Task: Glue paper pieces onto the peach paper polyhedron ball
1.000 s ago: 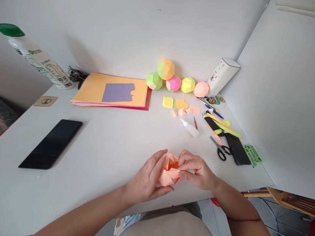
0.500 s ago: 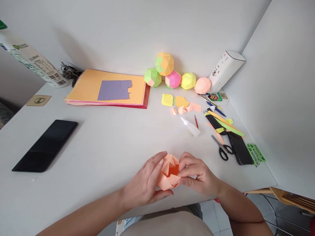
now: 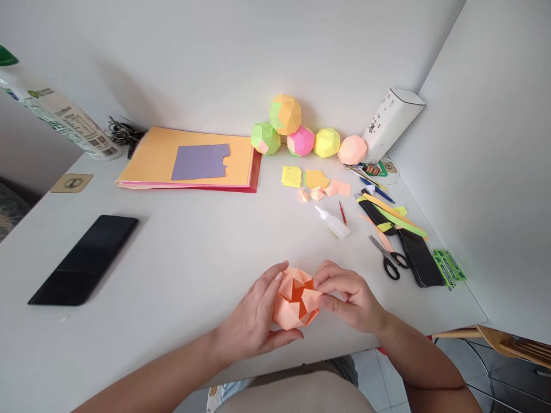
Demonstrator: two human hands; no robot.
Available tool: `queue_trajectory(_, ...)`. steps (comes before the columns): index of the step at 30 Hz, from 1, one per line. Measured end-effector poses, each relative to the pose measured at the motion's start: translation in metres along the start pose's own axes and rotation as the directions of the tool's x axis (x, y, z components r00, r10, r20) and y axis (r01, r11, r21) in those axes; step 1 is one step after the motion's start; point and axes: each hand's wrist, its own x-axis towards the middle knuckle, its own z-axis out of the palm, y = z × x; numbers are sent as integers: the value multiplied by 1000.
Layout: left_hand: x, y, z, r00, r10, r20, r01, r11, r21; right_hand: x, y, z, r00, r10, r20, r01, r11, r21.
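Observation:
A partly assembled peach paper ball (image 3: 295, 299) with an open orange hollow on top rests near the table's front edge. My left hand (image 3: 253, 320) cups its left side, fingers curled round it and thumb underneath. My right hand (image 3: 349, 296) pinches a folded peach flap at the ball's right rim. Several finished paper balls (image 3: 301, 131) in green, orange, pink, yellow and peach line the back wall. Folded yellow and peach paper pieces (image 3: 316, 182) lie in front of them.
A small glue bottle (image 3: 332, 222), scissors (image 3: 388, 258), pens, paper strips and a black phone (image 3: 420, 258) lie at the right. A stack of coloured paper (image 3: 189, 162) sits at the back, a dark phone (image 3: 84, 259) at the left, a white bottle (image 3: 51, 112) far left.
The ball has been turned slightly in my hands and a flap on its right rim is now pinched. The view shifted a little.

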Motion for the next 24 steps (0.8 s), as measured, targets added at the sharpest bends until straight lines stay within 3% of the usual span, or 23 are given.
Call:
queue_trajectory(8,0,0,0,1000,3,-23,-2,998,67,0,1,1,997,55,-55,-52,997,64)
queue_trajectory(16,0,-3,0,997,-31,-67,43,982,186,0,7,-1,975,202,-87,-191,974,117)
queue_trajectory(24,5,0,-3,999,-23,26,17,981,193,7,10,-8,926,296,-236,-285,955,80)
